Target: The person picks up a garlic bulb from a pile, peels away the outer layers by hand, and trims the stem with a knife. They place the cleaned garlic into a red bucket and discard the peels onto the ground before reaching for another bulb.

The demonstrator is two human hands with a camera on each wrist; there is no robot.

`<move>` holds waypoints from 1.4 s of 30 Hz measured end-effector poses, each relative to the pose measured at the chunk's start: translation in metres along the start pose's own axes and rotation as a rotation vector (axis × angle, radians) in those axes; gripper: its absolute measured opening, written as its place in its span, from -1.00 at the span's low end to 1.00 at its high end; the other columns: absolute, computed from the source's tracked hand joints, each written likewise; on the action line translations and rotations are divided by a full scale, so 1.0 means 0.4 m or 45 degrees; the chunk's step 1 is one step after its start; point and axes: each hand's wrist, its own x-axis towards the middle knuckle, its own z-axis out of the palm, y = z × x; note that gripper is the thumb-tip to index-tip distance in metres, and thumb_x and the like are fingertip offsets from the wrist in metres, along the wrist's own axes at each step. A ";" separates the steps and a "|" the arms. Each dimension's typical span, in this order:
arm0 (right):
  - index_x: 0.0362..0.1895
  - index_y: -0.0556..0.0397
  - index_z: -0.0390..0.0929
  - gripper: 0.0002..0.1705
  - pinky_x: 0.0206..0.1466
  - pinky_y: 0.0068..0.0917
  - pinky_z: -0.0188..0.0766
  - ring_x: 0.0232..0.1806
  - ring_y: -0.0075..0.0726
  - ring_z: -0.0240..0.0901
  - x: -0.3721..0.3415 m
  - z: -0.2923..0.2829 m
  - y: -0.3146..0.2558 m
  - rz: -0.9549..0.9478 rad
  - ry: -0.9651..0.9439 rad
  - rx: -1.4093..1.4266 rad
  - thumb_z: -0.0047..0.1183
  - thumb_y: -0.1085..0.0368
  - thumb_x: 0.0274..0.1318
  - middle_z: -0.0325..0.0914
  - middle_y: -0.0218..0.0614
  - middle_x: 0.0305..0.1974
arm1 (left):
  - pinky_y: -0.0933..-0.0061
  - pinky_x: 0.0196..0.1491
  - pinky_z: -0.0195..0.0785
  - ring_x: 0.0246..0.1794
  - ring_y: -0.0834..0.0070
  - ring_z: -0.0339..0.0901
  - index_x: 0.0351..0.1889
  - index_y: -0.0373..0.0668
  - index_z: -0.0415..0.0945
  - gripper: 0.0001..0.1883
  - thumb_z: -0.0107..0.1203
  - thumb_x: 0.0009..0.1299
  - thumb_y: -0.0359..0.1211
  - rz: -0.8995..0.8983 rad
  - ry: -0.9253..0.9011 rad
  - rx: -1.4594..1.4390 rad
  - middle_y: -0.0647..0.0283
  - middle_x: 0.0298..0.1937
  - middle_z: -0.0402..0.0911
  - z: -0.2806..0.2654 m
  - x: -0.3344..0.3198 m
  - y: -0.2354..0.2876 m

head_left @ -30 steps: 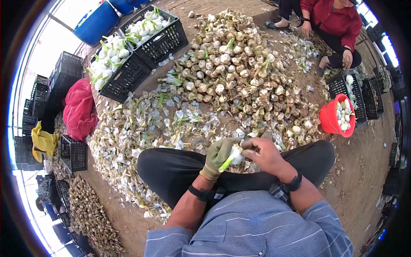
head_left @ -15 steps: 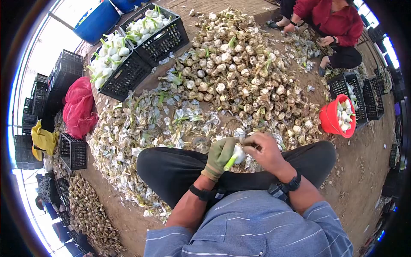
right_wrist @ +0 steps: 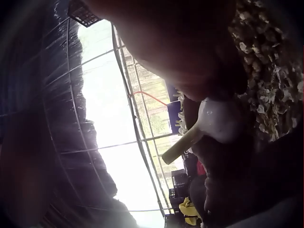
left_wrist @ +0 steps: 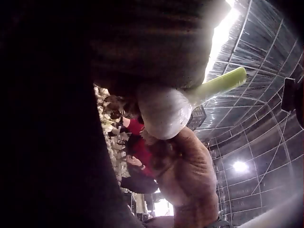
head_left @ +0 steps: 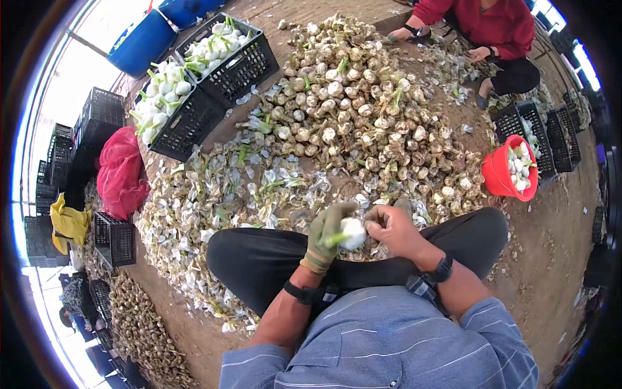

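A white garlic bulb (head_left: 353,233) with a short green stem is gripped in the gloved left hand (head_left: 324,237) above the lap. The bare right hand (head_left: 396,231) is close at its right side, fingers curled with the fingertips by the bulb. In the left wrist view the bulb (left_wrist: 165,112) is between the glove and the right hand (left_wrist: 190,175), its stem pointing right. The right wrist view shows the bulb (right_wrist: 219,119) below the right hand (right_wrist: 190,52); dark shadow hides the fingertips there.
A large heap of unpeeled garlic (head_left: 363,110) lies ahead, with loose skins (head_left: 194,227) to its left. Black crates (head_left: 188,126) of white bulbs stand at the upper left. A red bucket (head_left: 497,170) with bulbs is on the right. Another person (head_left: 499,32) squats at the upper right.
The left hand has turned the bulb, so its stem points more to the left. The right hand has lowered slightly. The other person's arm has reached left, and the head view has shifted a little.
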 end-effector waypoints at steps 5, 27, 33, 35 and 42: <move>-0.11 0.27 0.50 -0.83 -0.42 -0.54 0.42 -0.49 -0.62 0.43 0.013 -0.007 0.011 -0.003 0.246 0.298 0.02 0.40 0.29 0.56 -0.34 -0.43 | 0.64 -0.20 0.35 -0.16 0.63 0.49 0.30 -0.37 0.35 -0.48 -0.23 0.55 -0.17 -0.190 -0.039 -0.657 0.23 0.03 0.59 0.001 -0.009 0.002; 0.00 0.17 0.43 -0.60 -0.25 -0.50 0.39 -0.32 -0.56 0.40 -0.023 0.028 -0.029 -0.011 0.143 0.002 0.19 0.34 0.06 0.53 -0.34 -0.33 | 0.29 0.27 0.33 0.19 0.33 0.48 0.28 -0.39 0.34 -0.47 0.00 0.44 -0.24 -0.307 -0.019 -0.791 0.07 0.20 0.51 0.010 -0.013 0.033; 0.04 0.15 0.32 -0.53 -0.30 -0.53 0.38 -0.33 -0.60 0.40 -0.012 0.043 -0.022 -0.048 0.199 -0.181 0.21 0.31 0.09 0.50 -0.34 -0.32 | 0.31 0.30 0.29 0.21 0.34 0.46 0.28 -0.40 0.34 -0.48 -0.02 0.45 -0.25 -0.256 -0.040 -0.704 0.08 0.21 0.50 0.016 -0.013 0.015; 0.05 0.12 0.29 -0.58 -0.37 -0.63 0.34 -0.32 -0.69 0.38 -0.010 0.041 -0.020 -0.143 0.186 -0.249 0.13 0.45 0.11 0.50 -0.37 -0.27 | 0.34 0.30 0.28 0.21 0.37 0.45 0.31 -0.40 0.31 -0.50 -0.04 0.49 -0.28 -0.239 -0.088 -0.775 0.09 0.23 0.48 0.011 -0.012 0.015; 0.07 0.17 0.28 -0.62 -0.33 -0.61 0.42 -0.28 -0.64 0.44 0.005 0.030 0.007 -0.028 0.031 0.408 0.02 0.47 0.17 0.49 -0.32 -0.12 | 0.37 0.24 0.35 0.16 0.39 0.50 0.32 -0.39 0.30 -0.50 -0.03 0.52 -0.27 -0.294 -0.092 -0.949 0.11 0.21 0.50 0.009 -0.005 0.014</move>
